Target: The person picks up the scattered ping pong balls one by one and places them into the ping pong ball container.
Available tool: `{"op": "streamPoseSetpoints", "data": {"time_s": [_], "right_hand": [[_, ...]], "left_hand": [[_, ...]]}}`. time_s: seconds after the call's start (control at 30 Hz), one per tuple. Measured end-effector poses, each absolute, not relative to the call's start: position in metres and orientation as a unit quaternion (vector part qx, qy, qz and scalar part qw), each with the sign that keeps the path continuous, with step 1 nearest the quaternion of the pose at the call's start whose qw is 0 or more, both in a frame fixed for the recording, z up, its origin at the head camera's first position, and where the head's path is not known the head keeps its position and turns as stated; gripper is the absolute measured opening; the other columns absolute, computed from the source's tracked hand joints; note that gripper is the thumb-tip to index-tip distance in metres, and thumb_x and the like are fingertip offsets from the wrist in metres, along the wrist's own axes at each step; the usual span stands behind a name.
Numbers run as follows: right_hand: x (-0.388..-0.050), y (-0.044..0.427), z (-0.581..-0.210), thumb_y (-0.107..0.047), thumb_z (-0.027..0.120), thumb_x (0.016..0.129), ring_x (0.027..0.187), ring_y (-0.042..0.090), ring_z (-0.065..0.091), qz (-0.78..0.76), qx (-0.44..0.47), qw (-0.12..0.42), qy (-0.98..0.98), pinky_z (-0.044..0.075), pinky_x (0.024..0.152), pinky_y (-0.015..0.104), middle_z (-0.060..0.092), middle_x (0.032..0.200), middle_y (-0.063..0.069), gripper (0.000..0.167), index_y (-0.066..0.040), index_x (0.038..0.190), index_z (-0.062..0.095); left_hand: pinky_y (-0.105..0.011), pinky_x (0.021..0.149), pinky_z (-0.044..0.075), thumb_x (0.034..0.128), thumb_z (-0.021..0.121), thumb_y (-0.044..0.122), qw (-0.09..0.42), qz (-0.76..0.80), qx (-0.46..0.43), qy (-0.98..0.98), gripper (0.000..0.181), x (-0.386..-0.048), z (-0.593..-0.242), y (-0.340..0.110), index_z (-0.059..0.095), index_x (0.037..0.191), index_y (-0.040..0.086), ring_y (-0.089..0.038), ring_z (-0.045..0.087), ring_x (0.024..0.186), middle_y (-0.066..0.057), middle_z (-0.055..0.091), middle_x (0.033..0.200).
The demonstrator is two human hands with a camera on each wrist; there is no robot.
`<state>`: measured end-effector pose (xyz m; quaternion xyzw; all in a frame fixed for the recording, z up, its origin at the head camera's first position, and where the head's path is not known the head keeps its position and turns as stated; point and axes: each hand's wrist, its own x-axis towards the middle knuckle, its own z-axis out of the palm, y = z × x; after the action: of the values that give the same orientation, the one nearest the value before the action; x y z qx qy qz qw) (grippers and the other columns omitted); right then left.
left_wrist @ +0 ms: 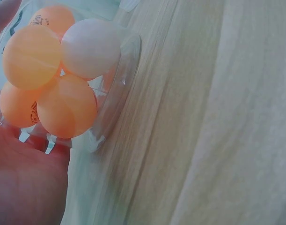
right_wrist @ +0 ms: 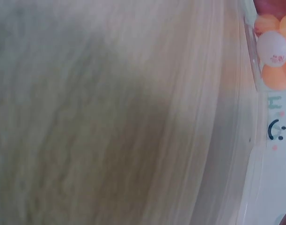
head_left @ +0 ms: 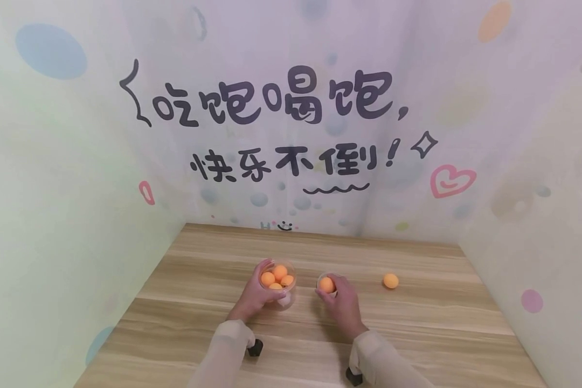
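My left hand [head_left: 254, 293] grips a clear plastic cup [left_wrist: 128, 70] from its left side. Several orange ping-pong balls [head_left: 279, 272] and a white ping-pong ball [left_wrist: 91, 49] lie inside it. To the right, my right hand [head_left: 344, 306] holds a smaller-looking clear cup [head_left: 319, 280], its rim showing round an orange ping-pong ball [head_left: 326, 285]. Whether the fingers also touch that ball, I cannot tell. In the right wrist view only a strip of clear plastic [right_wrist: 249, 187] and a fingertip appear at the edge. Another orange ping-pong ball [head_left: 390, 281] rests on the table, right of both hands.
The wood-grain table [head_left: 427, 328] meets a printed back curtain [head_left: 291, 207] with dark writing. Pale patterned side walls [head_left: 528, 226] stand left and right. A dark wrist device [head_left: 255, 347] sits under the left sleeve, another [head_left: 354, 376] under the right.
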<state>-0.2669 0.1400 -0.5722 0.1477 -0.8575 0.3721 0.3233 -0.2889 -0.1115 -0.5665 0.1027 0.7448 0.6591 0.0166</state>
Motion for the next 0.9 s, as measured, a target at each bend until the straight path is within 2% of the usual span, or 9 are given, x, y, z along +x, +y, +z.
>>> {"op": "streamPoseSetpoints", "data": {"time_s": [0.17,0.4,0.6,0.9], "right_hand": [[-0.267,0.134,-0.57,-0.014,0.088,0.069,0.074,0.015,0.053,0.389,0.155,0.324,-0.848,0.046,0.057,0.023,0.065,0.095,0.007,0.042,-0.002,0.103,0.066],[-0.266,0.128,-0.565,-0.022,0.085,0.074,0.073,0.013,0.051,0.403,0.126,0.283,-0.861,0.046,0.059,0.025,0.062,0.091,0.003,0.043,-0.002,0.108,0.067],[-0.266,0.119,-0.56,-0.022,0.085,0.074,0.073,0.014,0.053,0.43,0.114,0.272,-0.853,0.048,0.061,0.025,0.064,0.092,0.003,0.041,-0.003,0.107,0.068],[-0.263,0.1,-0.554,-0.022,0.082,0.079,0.086,0.017,0.056,0.462,0.091,0.222,-0.854,0.052,0.071,0.033,0.065,0.101,0.005,0.042,-0.005,0.113,0.066]], "left_hand": [[-0.045,0.109,0.034,0.0714,0.087,0.015,0.013,0.655,0.105,0.748,0.097,-0.287,-0.564,-0.111,0.029,0.149,0.013,-0.029,0.042,0.131,-0.014,0.036,0.151],[-0.044,0.11,0.032,0.0702,0.088,0.014,0.019,0.663,0.094,0.742,0.098,-0.287,-0.563,-0.11,0.03,0.149,0.016,-0.025,0.041,0.132,-0.011,0.035,0.152],[-0.046,0.109,0.033,0.0705,0.088,0.013,0.02,0.671,0.091,0.736,0.098,-0.287,-0.567,-0.111,0.029,0.149,0.016,-0.027,0.04,0.132,-0.008,0.036,0.151],[-0.044,0.109,0.035,0.0687,0.089,0.021,0.028,0.666,0.076,0.741,0.101,-0.287,-0.566,-0.111,0.029,0.149,0.022,-0.024,0.04,0.132,-0.003,0.037,0.151]]}}
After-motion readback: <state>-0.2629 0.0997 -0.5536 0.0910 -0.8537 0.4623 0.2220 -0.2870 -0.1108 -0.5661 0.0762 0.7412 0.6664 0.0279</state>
